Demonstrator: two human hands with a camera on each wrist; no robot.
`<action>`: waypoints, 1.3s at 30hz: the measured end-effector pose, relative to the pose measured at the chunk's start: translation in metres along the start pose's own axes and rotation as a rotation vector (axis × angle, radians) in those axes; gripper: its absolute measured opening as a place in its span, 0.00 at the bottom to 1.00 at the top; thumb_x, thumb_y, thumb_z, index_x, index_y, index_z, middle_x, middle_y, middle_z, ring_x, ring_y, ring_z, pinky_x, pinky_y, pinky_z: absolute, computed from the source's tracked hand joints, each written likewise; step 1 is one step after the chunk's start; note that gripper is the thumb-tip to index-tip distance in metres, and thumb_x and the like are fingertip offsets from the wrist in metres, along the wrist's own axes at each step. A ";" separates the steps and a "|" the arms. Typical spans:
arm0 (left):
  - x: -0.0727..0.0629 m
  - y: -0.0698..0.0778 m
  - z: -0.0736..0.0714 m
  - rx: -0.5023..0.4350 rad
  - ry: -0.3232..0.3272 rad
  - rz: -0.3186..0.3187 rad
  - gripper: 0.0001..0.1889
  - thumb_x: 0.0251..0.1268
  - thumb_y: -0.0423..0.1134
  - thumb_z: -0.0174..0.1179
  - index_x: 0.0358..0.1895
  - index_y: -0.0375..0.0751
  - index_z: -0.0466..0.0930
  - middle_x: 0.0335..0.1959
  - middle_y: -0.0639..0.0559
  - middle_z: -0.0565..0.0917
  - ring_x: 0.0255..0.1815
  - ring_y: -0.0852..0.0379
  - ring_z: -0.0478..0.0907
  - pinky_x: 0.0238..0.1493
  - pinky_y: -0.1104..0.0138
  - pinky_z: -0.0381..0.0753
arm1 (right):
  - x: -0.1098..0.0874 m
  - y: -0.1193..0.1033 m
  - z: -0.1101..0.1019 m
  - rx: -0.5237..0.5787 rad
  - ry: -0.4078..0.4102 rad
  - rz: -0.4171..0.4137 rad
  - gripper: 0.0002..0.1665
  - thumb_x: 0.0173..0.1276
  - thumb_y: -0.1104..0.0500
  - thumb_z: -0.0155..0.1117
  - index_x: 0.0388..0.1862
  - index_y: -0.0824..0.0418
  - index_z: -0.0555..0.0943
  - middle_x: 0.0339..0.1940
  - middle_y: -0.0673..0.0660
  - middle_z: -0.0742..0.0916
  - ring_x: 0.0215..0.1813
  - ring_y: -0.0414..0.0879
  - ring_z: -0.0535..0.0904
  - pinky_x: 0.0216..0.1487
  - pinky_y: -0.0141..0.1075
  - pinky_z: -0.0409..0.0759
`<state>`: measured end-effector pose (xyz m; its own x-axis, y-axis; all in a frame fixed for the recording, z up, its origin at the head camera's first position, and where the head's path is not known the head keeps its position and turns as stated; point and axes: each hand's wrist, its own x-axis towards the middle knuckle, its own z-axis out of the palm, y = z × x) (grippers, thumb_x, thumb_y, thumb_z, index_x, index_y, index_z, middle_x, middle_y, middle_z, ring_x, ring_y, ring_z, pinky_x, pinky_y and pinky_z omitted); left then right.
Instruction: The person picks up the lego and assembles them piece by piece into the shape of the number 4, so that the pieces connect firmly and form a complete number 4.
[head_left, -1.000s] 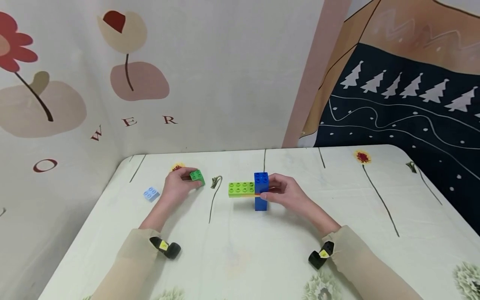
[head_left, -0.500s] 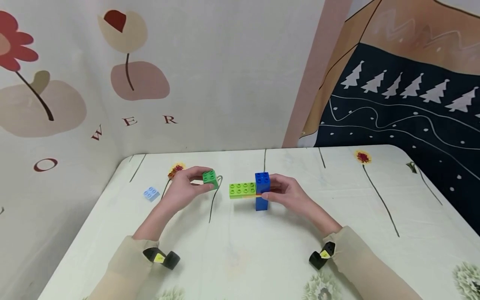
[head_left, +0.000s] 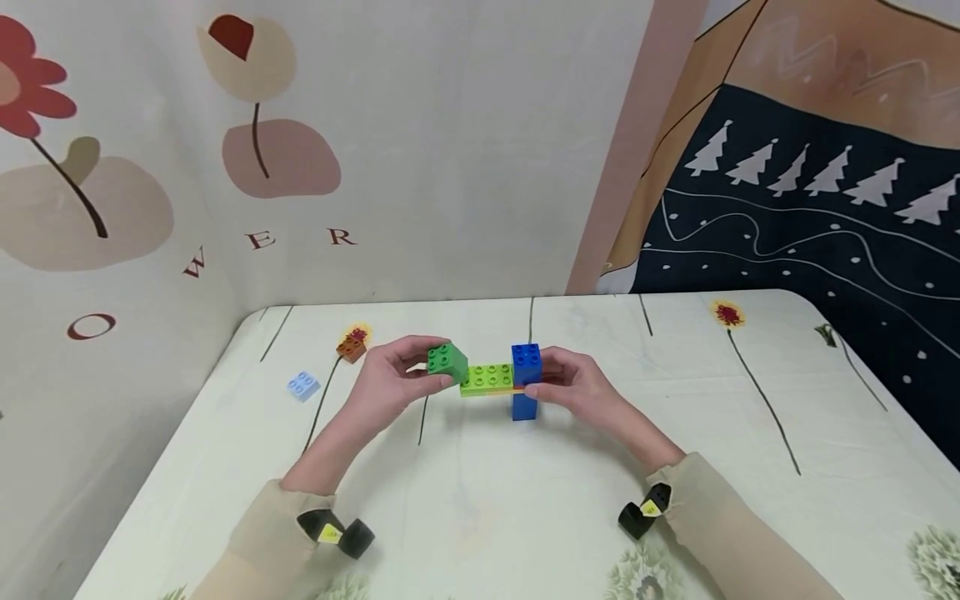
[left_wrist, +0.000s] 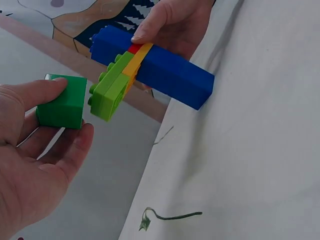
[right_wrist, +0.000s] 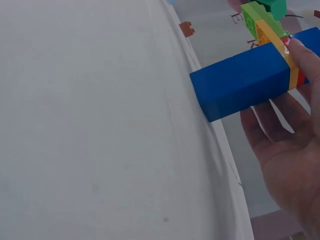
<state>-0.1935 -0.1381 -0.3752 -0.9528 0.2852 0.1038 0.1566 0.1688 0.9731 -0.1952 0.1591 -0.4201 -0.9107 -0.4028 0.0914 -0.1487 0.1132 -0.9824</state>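
Between thumb and fingers my left hand point(head_left: 390, 379) pinches a green toy brick point(head_left: 447, 362), tilted, by the far-left end of a lime brick point(head_left: 487, 379). In the left wrist view a small gap separates the green brick point(left_wrist: 62, 102) from the lime studs. My right hand point(head_left: 581, 382) grips a built piece at its middle: blue bricks point(head_left: 527, 362) stacked upright, with thin yellow point(left_wrist: 137, 60) and red point(left_wrist: 134, 48) layers between them. The lime brick juts left on the yellow layer. My right fingers behind the stack are partly hidden in the head view.
A light blue brick point(head_left: 303, 386) and a brown-orange brick point(head_left: 351, 348) lie at the left of the table, beyond my left forearm. The white tablecloth point(head_left: 480, 500) has printed flowers. A patterned curtain point(head_left: 450, 150) hangs behind the table.
My left hand has carried the green brick rightward to the lime brick's end, uncovering the brown-orange brick. The right hand and the built piece have stayed almost in place.
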 end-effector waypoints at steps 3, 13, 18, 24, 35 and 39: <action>0.000 0.000 0.004 0.014 -0.005 0.003 0.24 0.57 0.23 0.72 0.59 0.31 0.83 0.52 0.42 0.85 0.51 0.50 0.82 0.52 0.66 0.84 | 0.000 0.001 0.000 0.002 -0.002 -0.005 0.20 0.70 0.64 0.70 0.58 0.69 0.79 0.52 0.62 0.88 0.52 0.51 0.84 0.52 0.35 0.84; 0.003 0.002 0.014 0.070 -0.035 0.010 0.23 0.60 0.26 0.72 0.61 0.35 0.82 0.54 0.43 0.85 0.53 0.44 0.81 0.52 0.67 0.84 | 0.001 0.001 -0.001 0.018 -0.013 -0.016 0.20 0.70 0.66 0.69 0.58 0.72 0.78 0.51 0.64 0.88 0.52 0.50 0.85 0.51 0.36 0.85; 0.003 0.004 0.016 0.078 -0.042 -0.002 0.24 0.61 0.27 0.72 0.61 0.36 0.83 0.54 0.43 0.85 0.53 0.41 0.81 0.50 0.67 0.84 | 0.001 0.002 -0.001 0.003 -0.012 -0.013 0.21 0.71 0.64 0.70 0.59 0.71 0.79 0.52 0.63 0.87 0.53 0.52 0.85 0.51 0.36 0.85; 0.004 0.004 0.017 0.086 -0.045 -0.009 0.24 0.61 0.27 0.72 0.62 0.37 0.83 0.53 0.43 0.84 0.52 0.41 0.82 0.50 0.67 0.84 | 0.001 0.002 -0.001 -0.006 -0.004 -0.001 0.20 0.70 0.64 0.70 0.58 0.70 0.79 0.52 0.62 0.87 0.53 0.53 0.85 0.51 0.36 0.85; 0.006 0.004 0.021 0.100 -0.044 -0.016 0.24 0.61 0.28 0.73 0.62 0.38 0.83 0.54 0.44 0.84 0.54 0.46 0.79 0.49 0.67 0.84 | 0.002 0.001 -0.001 -0.010 -0.004 -0.011 0.20 0.70 0.65 0.70 0.58 0.70 0.79 0.52 0.63 0.87 0.54 0.55 0.84 0.51 0.37 0.85; 0.006 0.005 0.021 0.108 -0.038 -0.023 0.24 0.61 0.29 0.73 0.62 0.39 0.83 0.54 0.45 0.84 0.54 0.47 0.79 0.49 0.68 0.84 | 0.002 0.000 -0.001 -0.014 -0.006 -0.021 0.19 0.70 0.66 0.70 0.58 0.70 0.79 0.51 0.63 0.87 0.54 0.55 0.84 0.51 0.37 0.85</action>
<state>-0.1931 -0.1156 -0.3742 -0.9463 0.3151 0.0717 0.1637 0.2761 0.9471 -0.1971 0.1592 -0.4201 -0.9050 -0.4107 0.1111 -0.1734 0.1174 -0.9778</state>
